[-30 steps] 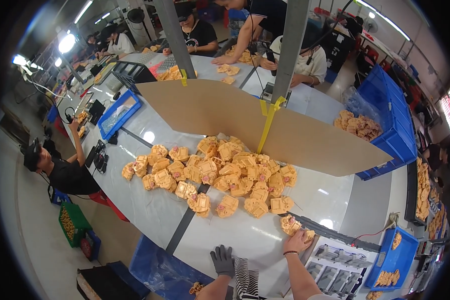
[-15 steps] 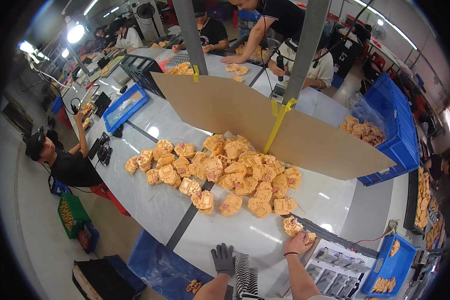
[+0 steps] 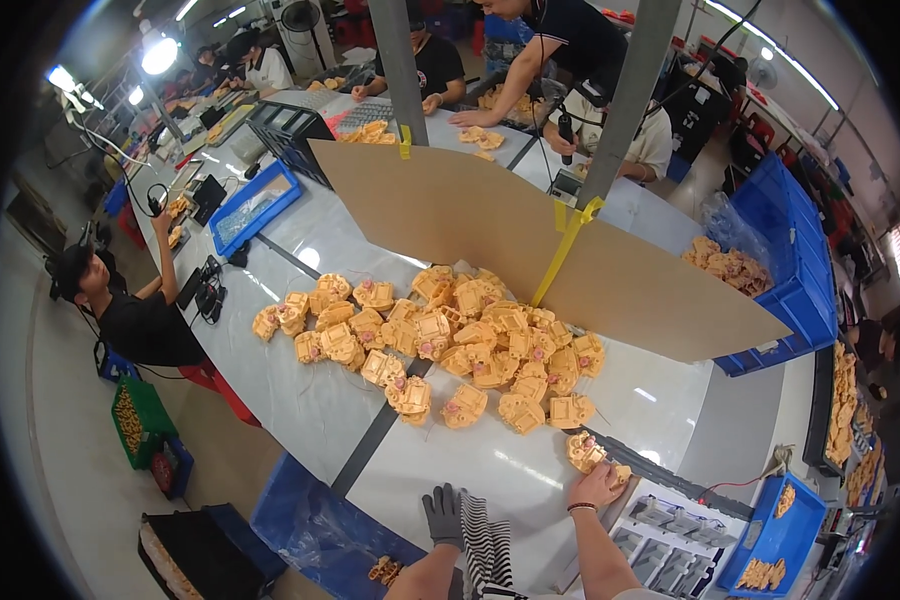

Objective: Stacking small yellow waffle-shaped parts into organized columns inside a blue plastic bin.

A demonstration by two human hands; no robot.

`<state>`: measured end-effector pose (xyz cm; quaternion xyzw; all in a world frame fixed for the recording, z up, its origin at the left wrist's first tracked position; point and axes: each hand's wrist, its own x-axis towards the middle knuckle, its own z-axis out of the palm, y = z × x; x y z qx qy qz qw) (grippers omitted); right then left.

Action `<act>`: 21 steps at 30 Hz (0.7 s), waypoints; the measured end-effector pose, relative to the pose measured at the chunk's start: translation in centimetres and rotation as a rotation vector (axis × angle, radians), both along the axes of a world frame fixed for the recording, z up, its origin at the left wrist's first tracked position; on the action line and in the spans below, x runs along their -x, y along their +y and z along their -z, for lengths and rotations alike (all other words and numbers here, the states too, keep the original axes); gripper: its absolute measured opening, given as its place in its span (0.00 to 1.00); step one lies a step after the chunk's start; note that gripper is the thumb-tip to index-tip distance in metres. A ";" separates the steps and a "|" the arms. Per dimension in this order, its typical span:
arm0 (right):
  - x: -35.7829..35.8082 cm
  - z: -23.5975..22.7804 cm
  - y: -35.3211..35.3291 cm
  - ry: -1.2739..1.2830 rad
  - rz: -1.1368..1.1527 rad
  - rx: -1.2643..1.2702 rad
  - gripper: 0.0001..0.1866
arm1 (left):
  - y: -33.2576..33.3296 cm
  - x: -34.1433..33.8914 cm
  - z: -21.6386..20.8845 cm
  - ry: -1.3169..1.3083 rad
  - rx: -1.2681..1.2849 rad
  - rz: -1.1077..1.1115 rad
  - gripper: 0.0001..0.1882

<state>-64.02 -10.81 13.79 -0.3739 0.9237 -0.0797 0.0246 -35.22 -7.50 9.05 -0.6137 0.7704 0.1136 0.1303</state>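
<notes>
My left hand (image 3: 443, 513), in a grey glove, lies flat on the near part of the table with its fingers stretched out and nothing in them. Beside it, at its right, hangs a black-and-white striped cloth or sleeve (image 3: 487, 540). My bare right hand (image 3: 598, 485), with a band at the wrist, is closed on a yellow-orange moulded plastic part (image 3: 584, 452) at the right edge of the table; the palm hides some of the part. Beyond both hands lies a heap of similar moulded plastic parts (image 3: 490, 345), some showing small pinkish pieces and thin wires.
A white fixture (image 3: 670, 535) with grey slots stands right of my right hand, next to a blue tray (image 3: 778, 530). A tan board (image 3: 470, 215) taped to posts closes off the far side. Blue bin (image 3: 320, 520) sits at lower left. Several people work around.
The whole view has shifted slightly. Both hands keep their places, and the heap of parts looks the same.
</notes>
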 end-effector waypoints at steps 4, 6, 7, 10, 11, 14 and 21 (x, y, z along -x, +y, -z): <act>0.3 -0.1 -0.1 -0.040 -0.010 -0.060 0.18 | -0.2 0.2 -0.6 0.134 0.076 -0.021 0.27; 0.5 0.1 -0.1 -0.081 -0.010 -0.111 0.22 | -0.2 0.2 0.0 0.150 0.155 -0.006 0.33; 0.5 0.2 -0.1 -0.072 -0.011 -0.093 0.21 | -0.2 0.1 0.3 0.164 0.236 0.005 0.41; 0.4 0.3 -0.1 -0.071 -0.011 -0.078 0.20 | 0.0 -0.1 1.0 0.073 0.270 0.036 0.44; 0.3 0.3 -0.1 -0.075 -0.011 -0.078 0.20 | 0.1 -0.2 1.1 0.071 0.269 0.036 0.44; 0.5 0.6 0.1 -0.062 -0.001 -0.075 0.19 | -0.1 0.0 0.1 0.049 0.281 0.070 0.44; 0.3 0.9 0.1 -0.034 -0.012 -0.058 0.17 | -0.4 0.2 -2.0 0.210 0.144 -0.040 0.29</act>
